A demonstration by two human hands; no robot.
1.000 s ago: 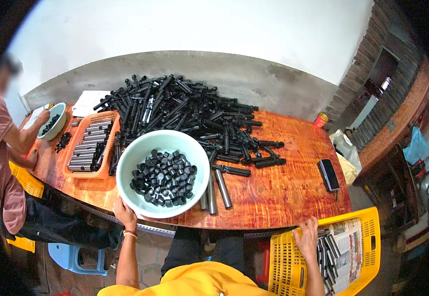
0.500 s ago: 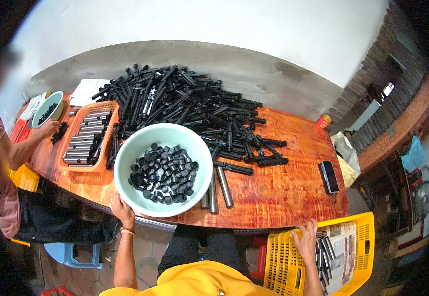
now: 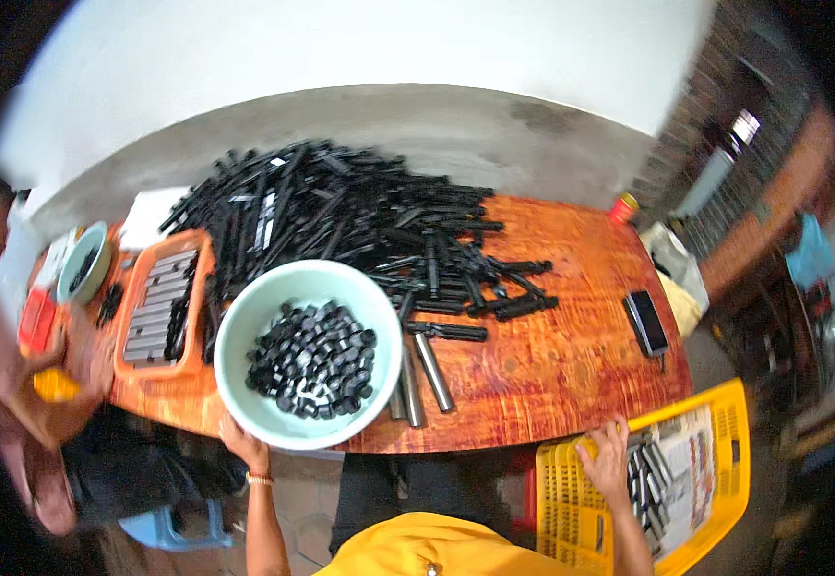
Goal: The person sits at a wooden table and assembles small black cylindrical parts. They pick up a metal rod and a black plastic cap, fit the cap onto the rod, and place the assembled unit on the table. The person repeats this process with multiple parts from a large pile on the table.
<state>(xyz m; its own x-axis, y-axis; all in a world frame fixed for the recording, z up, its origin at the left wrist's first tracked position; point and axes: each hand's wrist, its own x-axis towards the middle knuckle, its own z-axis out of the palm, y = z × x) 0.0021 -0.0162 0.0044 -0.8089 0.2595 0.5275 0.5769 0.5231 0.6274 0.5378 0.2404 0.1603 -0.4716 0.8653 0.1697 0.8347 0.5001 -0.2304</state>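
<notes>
A pale green basin [image 3: 229, 357] holds many short black caps [image 3: 312, 360] and stands at the table's front edge. My left hand [image 3: 243, 444] grips its near left side, the fingertips partly hidden against the wall. My right hand [image 3: 607, 453] is curled over the near left rim of a yellow plastic crate [image 3: 736, 451] at the right. Inside that crate lie black and metal tubes [image 3: 650, 485] on newspaper. Right of the basin, a few bare metal tubes [image 3: 431, 372] lie on the wooden table [image 3: 552, 355].
A big heap of black tubular parts [image 3: 331, 206] covers the back of the table. An orange basket [image 3: 202, 288] of metal tubes stands left. Farther left are a small green basin [image 3: 99, 274] and a co-worker's blurred arms [image 3: 67, 389]. A phone [image 3: 645, 324] and red can [image 3: 623, 208] lie right.
My view has shifted slightly. My right hand has moved onto the crate's rim; my left hand stays at the basin. The co-worker's hand has drawn back from the black parts toward the table edge.
</notes>
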